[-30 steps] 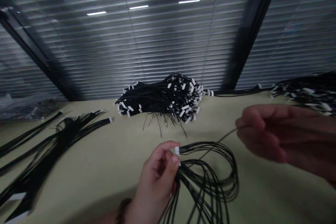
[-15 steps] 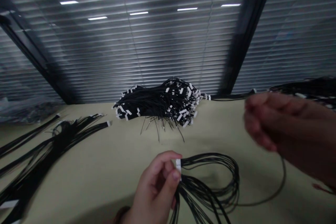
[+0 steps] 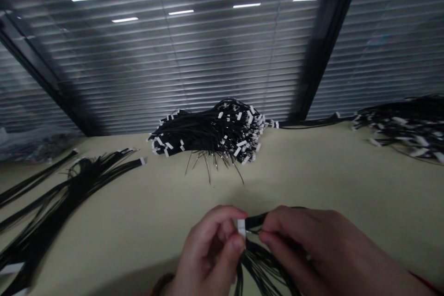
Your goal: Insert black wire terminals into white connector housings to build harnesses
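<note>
Between thumb and forefinger, my left hand (image 3: 211, 249) grips a small white connector (image 3: 242, 230) near the bottom middle of the head view. A bundle of thin black wires (image 3: 258, 263) runs out of the connector's right side and hangs downward. Close on the right, my right hand (image 3: 312, 245) pinches a single thin wire (image 3: 254, 231), its end at the connector's right face. Whether the tip is inside the connector I cannot tell. My right hand hides part of the bundle's loop.
A heap of black cables with white connectors (image 3: 208, 132) lies at the table's back. More cables lie at the left (image 3: 76, 199) and at the far right (image 3: 409, 125). Plastic bags (image 3: 38, 145) sit at the back left. A window with blinds (image 3: 222, 55) stands behind the table (image 3: 138, 222).
My right hand has come down and left from the right side, bringing the wire's end to the connector. My left hand keeps its hold, nearly in the same place.
</note>
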`<action>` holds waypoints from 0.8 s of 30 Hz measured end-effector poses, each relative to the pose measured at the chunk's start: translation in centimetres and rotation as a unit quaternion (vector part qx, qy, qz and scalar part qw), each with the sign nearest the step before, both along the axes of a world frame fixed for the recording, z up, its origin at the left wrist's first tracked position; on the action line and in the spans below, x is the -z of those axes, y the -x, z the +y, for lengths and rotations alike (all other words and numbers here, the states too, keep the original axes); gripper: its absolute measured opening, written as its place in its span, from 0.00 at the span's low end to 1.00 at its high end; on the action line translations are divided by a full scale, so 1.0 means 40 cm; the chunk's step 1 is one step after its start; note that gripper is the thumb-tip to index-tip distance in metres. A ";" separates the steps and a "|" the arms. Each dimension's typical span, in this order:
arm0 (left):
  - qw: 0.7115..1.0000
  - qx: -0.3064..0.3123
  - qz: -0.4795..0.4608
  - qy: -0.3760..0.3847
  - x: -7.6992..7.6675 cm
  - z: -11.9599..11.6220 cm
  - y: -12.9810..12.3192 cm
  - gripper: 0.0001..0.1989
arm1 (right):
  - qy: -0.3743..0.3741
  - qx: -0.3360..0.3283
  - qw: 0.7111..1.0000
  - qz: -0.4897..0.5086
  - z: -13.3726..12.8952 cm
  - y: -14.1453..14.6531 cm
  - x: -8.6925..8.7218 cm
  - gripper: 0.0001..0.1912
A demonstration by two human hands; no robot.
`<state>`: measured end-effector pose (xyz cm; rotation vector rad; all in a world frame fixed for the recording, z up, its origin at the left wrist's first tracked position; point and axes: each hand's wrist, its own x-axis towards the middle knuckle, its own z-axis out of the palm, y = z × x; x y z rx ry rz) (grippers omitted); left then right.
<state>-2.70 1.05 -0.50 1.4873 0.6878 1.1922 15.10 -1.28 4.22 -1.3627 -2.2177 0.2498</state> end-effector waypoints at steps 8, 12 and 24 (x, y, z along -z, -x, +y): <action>1.000 0.001 0.001 0.012 -0.004 -0.004 -0.002 0.10 | -0.050 -0.010 0.999 -0.003 0.009 0.008 -0.003 0.10; 1.000 -0.012 0.002 0.007 -0.009 -0.005 -0.002 0.09 | -0.088 -0.003 0.996 -0.019 0.005 0.011 0.001 0.11; 1.000 -0.010 0.006 -0.002 -0.001 -0.003 0.000 0.10 | -0.134 -0.011 0.991 -0.024 0.004 0.012 0.001 0.14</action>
